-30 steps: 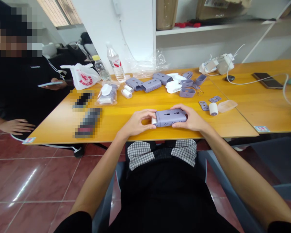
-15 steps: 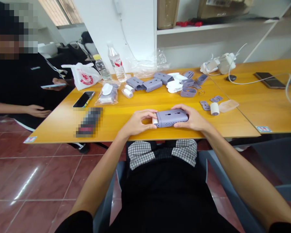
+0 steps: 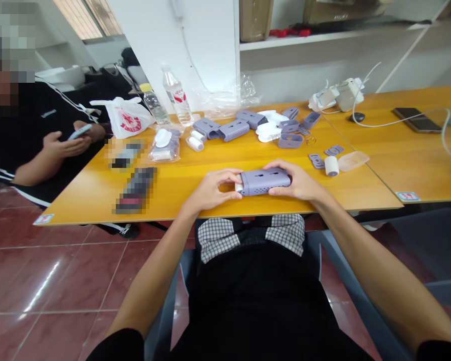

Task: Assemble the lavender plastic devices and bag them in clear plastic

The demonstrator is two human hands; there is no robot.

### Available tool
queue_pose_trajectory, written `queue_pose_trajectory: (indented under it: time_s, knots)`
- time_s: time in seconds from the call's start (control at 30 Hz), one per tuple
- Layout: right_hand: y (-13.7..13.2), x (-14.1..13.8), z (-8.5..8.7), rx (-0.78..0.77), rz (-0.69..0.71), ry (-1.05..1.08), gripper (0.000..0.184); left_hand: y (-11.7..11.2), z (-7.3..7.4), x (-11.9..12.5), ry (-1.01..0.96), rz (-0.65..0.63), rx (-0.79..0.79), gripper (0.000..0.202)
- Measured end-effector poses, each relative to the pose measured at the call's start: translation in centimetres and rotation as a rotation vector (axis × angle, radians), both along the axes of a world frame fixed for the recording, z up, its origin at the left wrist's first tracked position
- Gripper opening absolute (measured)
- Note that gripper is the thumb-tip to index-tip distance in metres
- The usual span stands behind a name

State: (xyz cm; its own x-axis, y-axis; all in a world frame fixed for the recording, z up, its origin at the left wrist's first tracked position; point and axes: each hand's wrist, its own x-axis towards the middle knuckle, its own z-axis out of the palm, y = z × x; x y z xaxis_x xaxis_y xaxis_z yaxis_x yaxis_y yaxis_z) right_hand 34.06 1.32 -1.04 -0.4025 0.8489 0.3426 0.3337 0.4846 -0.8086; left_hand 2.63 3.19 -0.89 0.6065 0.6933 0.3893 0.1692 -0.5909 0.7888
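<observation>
A purple perforated plastic case [image 3: 265, 181] lies on the orange table [image 3: 195, 175] near its front edge. My right hand [image 3: 299, 181] wraps its right end, fingers curled on top and front. My left hand [image 3: 212, 189] is curled at the case's left end, where its fingertips pinch a small white part [image 3: 239, 186] that sticks out of the case opening.
More purple cases [image 3: 233, 129], white parts [image 3: 268, 133] and small purple pieces [image 3: 317, 160] lie farther back. A white roll [image 3: 331, 166] and clear lid [image 3: 353, 161] sit to the right. Two water bottles [image 3: 176, 98], a plastic bag [image 3: 130, 118] and a person holding a phone [image 3: 78, 132] are at left.
My hands and the case have stayed almost still. The person at left has raised the other hand from beside the table to the phone.
</observation>
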Motion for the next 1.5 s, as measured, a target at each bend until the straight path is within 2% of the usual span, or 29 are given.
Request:
queue_pose_trajectory:
  time_s: [0.3, 0.5, 0.57, 0.7, 0.77, 0.93, 1.17, 1.27, 1.4, 1.5]
  knots:
    - [0.2, 0.2, 0.3, 0.019, 0.0, 0.02, 0.052, -0.1, -0.7, 0.5, -0.035, -0.005, 0.034, 0.037]
    - [0.2, 0.0, 0.3, -0.052, -0.099, 0.079, 0.046, 0.0, -1.3, 1.9, -0.119, 0.193, 0.116, 0.037]
    - [0.2, 0.0, 0.2, -0.055, -0.121, 0.079, 0.046, 0.0, -1.2, 2.1, -0.136, 0.166, 0.051, 0.04]
    - [0.2, 0.2, 0.2, -0.051, -0.125, 0.09, 0.044, -0.1, -0.7, 2.2, -0.176, 0.017, -0.143, 0.045]
    - [0.2, 0.2, 0.2, -0.055, -0.12, 0.095, 0.044, -0.2, -0.5, 2.2, -0.201, 0.011, -0.188, 0.046]
    - [0.1, 0.0, 0.2, -0.06, -0.127, 0.081, 0.045, -0.2, -0.7, 2.4, -0.283, 0.093, -0.198, 0.047]
    - [0.0, -0.5, 0.2, -0.119, -0.122, 0.137, 0.047, -0.6, -0.7, 2.5, -0.14, 0.235, -0.068, 0.052]
    - [0.0, -0.5, 0.1, -0.139, -0.128, 0.163, 0.047, -0.9, -0.5, 2.5, -0.128, 0.193, -0.084, 0.055]
    - [0.1, -0.4, 0.1, -0.083, -0.149, 0.119, 0.048, -0.8, -0.3, 2.5, -0.17, 0.117, -0.145, 0.052]
    - [0.1, -0.2, 0.1, -0.055, -0.157, 0.092, 0.049, -0.6, -0.3, 2.6, -0.197, 0.122, -0.199, 0.047]
